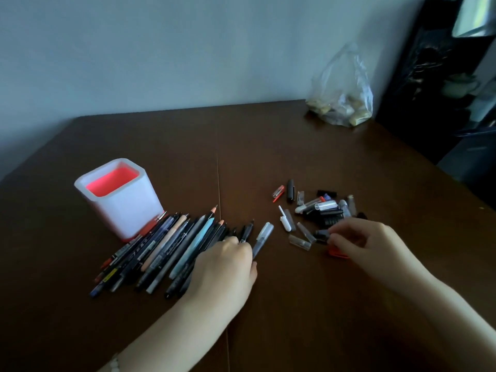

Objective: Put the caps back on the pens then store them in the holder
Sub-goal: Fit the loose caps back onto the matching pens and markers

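Note:
A white square holder [120,194] with a red inside stands at the left of the brown table. Beside it lies a row of several uncapped pens and pencils [166,248]. A pen with a clear cap [261,238] lies at the row's right end. My left hand [225,264] rests on the right end of the row, fingers curled around a black pen [245,233]. A heap of loose caps [319,210] lies to the right. My right hand [359,242] pinches a dark cap [320,233] at the heap's near edge.
A clear plastic bag [342,98] with small pale lumps sits at the table's far right by the wall. A dark cabinet [434,76] stands to the right of the table. A red cap [336,252] lies partly under my right hand.

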A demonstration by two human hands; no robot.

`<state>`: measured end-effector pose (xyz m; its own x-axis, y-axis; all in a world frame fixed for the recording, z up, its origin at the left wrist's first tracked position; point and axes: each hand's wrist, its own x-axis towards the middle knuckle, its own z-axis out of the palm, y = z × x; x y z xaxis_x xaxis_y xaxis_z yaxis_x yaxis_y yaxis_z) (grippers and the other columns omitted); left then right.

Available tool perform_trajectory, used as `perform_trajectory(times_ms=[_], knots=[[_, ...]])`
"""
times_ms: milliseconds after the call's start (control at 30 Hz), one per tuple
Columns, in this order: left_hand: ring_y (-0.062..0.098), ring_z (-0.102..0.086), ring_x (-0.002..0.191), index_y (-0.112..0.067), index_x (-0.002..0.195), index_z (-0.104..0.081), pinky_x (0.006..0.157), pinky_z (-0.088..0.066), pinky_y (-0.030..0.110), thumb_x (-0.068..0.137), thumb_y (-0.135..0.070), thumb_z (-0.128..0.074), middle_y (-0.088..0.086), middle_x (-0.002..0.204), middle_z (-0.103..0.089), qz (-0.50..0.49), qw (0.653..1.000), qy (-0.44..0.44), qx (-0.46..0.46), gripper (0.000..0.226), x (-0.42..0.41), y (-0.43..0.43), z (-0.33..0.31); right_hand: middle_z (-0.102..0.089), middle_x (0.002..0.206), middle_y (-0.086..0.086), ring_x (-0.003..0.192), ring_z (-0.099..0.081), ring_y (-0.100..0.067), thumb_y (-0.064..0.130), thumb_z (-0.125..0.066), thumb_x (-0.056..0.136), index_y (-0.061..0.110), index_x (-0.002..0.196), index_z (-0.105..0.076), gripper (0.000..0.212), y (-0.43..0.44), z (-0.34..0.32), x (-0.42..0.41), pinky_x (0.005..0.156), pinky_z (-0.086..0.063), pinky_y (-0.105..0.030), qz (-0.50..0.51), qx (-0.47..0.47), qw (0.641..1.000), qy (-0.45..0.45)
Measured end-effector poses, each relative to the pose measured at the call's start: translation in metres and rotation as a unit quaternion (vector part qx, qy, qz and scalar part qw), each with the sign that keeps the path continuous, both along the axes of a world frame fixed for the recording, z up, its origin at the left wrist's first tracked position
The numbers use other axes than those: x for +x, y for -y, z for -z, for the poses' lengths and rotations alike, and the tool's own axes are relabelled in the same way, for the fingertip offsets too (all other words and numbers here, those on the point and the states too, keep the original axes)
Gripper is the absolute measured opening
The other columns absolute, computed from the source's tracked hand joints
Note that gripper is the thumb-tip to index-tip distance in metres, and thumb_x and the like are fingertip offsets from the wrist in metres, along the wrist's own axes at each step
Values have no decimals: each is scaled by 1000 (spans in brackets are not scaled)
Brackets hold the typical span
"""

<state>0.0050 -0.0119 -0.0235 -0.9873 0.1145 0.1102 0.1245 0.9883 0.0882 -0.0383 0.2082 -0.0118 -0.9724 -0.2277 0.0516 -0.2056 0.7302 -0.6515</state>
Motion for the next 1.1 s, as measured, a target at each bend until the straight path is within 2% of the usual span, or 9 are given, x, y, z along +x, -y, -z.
perform_trajectory(times_ms=[167,267,367,467,667,833,933,1033,1100], knots=[[9,-43,76,-18,100,-54,53,-29,20,93,-36,-41,-6,88,-45,-18,996,-84,-16,23,-28,0,-22,-60,81,21,71,-60,2,21,-60,86,41,85,-56,20,9,0,-3,57,-47,-8,-8,-19,1000,-9],[16,-47,85,-13,105,-55,57,-31,26,94,-29,-44,0,96,-51,-28,989,-129,-63,22,-81,15,-36,-59,80,22,70,-59,3,21,-60,86,36,90,-61,15,14,1,-6,59,-45,-6,-5,-25,1000,-19],[21,-51,89,-12,109,-56,62,-37,28,94,-25,-48,6,102,-55,-35,994,-69,-82,22,-124,23,-30,-59,78,23,68,-55,12,22,-60,86,36,89,-62,15,16,0,-8,62,-41,-2,-5,-24,999,-26],[22,-51,92,-12,111,-56,65,-38,29,93,-24,-49,7,104,-54,-37,994,2,-104,22,-141,26,-13,-60,81,22,70,-57,4,24,-60,86,40,90,-57,16,10,-2,-8,59,-45,-7,5,-9,1000,-16],[19,-53,83,-12,102,-54,60,-39,28,95,-29,-41,3,94,-50,31,989,-130,-63,22,-85,3,-17,-62,81,17,73,-59,2,23,-61,85,41,88,-58,18,-10,2,0,59,-47,-13,26,-4,999,-22],[16,-52,95,-18,110,-46,63,-34,24,96,-43,-32,0,103,-49,41,996,-38,-70,32,-11,-17,-4,-60,77,18,70,-60,1,23,-60,85,41,91,-57,19,-8,3,9,63,-50,-11,23,4,1000,-11],[16,-53,97,-16,108,-47,63,-33,23,99,-35,-29,1,106,-51,-2,997,-22,-75,28,-8,-16,4,-58,75,19,72,-58,4,22,-60,86,47,84,-51,26,-4,1,13,64,-49,-11,11,9,1000,-24],[18,-59,73,-11,84,-56,49,-31,23,86,-21,-58,4,82,-59,-12,998,-32,-53,11,-20,-16,2,-58,77,21,74,-56,8,18,-62,84,38,90,-59,21,-6,3,14,65,-45,-7,14,9,999,-51],[17,-53,45,-10,61,-55,37,-26,20,65,-17,-77,3,54,-53,4,998,-61,-1,24,-24,-13,3,-61,82,17,69,-58,1,13,-64,83,29,94,-65,19,-13,6,7,64,-47,-8,50,8,995,-89]])
